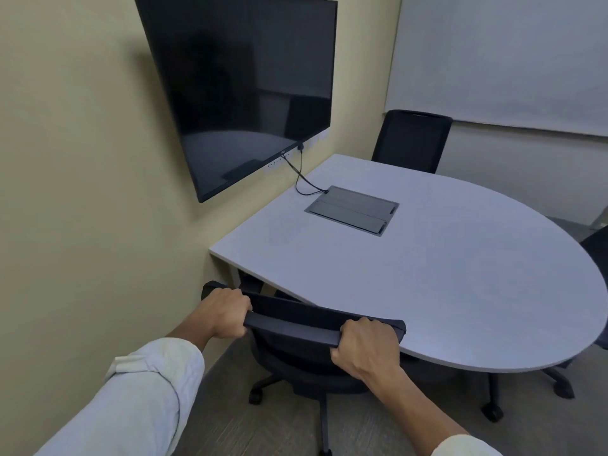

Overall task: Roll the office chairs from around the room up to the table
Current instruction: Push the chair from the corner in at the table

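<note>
Both your hands are on the near chair [296,353]. Left hand [227,312] has its grip closed over the top rail of the backrest near its left end; right hand [365,347] has its grip closed over the same rail near its right end. Knuckles up, fingers wrapped under. Pale sleeves [148,390] on both forearms.

The chair sits right at the near curved edge of the surface [427,274]. The backrest top is about level with the edge and overlaps it in view; the seat looks partly under, though how far can't be told from this angle. Caster base [260,390] is on the grey floor [230,422], close to the wall on your left.

Step in hand: docking this chair, looks like the last bit of the push. Next move calls for a short straight shove forward with even pressure from both hands so the casters don't swing it into the wall or the table leg [235,274]. Then let go.

Further out: a flush cable box [352,210] is set in the surface, with a cable [301,179] running up to the wall screen [243,90]. Far chair [411,139] is already parked at the back edge. Another chair [597,245] shows at the right edge, mostly cut off, its base visible under the surface. Whiteboard [510,60] is on the far wall.
</note>
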`<state>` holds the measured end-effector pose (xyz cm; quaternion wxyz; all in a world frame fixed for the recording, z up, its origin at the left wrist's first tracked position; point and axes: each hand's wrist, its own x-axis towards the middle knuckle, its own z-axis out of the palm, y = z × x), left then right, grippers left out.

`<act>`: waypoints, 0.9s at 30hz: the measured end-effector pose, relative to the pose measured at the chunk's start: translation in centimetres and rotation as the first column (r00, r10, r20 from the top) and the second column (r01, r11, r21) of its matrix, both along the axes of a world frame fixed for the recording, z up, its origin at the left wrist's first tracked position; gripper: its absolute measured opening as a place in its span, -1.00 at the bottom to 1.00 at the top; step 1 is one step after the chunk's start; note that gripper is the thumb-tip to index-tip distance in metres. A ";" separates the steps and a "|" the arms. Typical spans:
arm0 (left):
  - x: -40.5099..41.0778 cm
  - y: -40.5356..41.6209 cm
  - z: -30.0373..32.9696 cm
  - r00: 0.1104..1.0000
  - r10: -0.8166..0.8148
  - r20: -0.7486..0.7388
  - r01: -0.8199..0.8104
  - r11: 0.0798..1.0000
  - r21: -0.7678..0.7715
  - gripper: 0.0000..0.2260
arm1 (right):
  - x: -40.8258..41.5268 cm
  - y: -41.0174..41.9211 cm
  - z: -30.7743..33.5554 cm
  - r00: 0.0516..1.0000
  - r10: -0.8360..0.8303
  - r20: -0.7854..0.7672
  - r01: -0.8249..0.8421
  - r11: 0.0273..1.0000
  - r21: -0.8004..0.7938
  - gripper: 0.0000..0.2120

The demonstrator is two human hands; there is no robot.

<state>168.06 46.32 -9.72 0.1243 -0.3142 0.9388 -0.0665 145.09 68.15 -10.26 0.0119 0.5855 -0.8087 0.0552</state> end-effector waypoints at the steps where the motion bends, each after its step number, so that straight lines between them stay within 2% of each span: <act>1: -0.2 -1.3 0.0 1.000 -0.016 -0.002 0.016 1.000 -0.001 -0.92 | 0.2 -0.9 0.1 1.000 -0.021 0.000 0.021 1.000 0.013 -0.79; 6: -0.6 -8.2 -0.5 0.994 -0.112 0.006 0.112 0.994 -0.003 -0.89 | 2.1 -5.5 0.3 0.994 -0.107 0.007 0.107 0.993 0.044 -0.77; 16: -1.3 -19.2 -0.2 0.973 -0.223 0.064 0.223 0.975 0.017 -0.90 | 5.6 -13.5 -0.2 0.979 -0.202 0.029 0.202 0.979 -0.004 -0.78; 22: -1.1 -20.1 -0.7 0.969 -0.246 0.017 0.246 0.969 -0.002 -0.85 | 5.4 -14.1 -0.4 0.973 -0.231 0.024 0.232 0.971 -0.049 -0.79; 27: -0.9 -19.3 0.2 0.977 -0.214 -0.013 0.214 0.976 0.042 -0.95 | 5.6 -13.7 0.1 0.975 -0.220 0.044 0.222 0.973 -0.055 -0.76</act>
